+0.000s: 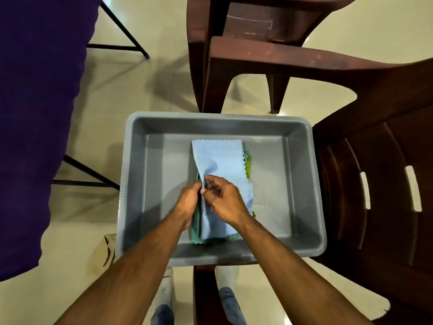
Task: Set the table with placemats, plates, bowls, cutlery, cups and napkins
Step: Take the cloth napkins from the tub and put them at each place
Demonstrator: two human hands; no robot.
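Note:
A light blue cloth napkin [220, 160] with zigzag edges lies on top of a small pile inside a grey plastic tub [140, 174]. Green napkins [248, 166] peek out under its right side, and a teal one [196, 233] shows at the left and near end. My right hand [226, 200] pinches the blue napkin's left edge and lifts a fold of it. My left hand [188, 202] sits beside it at the pile's left edge, fingers curled around the edges of the napkins there.
The tub rests on the seat of a brown plastic chair [375, 184]. A second brown chair [246, 55] stands behind it. A table under a purple cloth [35, 113] with black legs fills the left side. My feet in white socks show below on the cream tiles.

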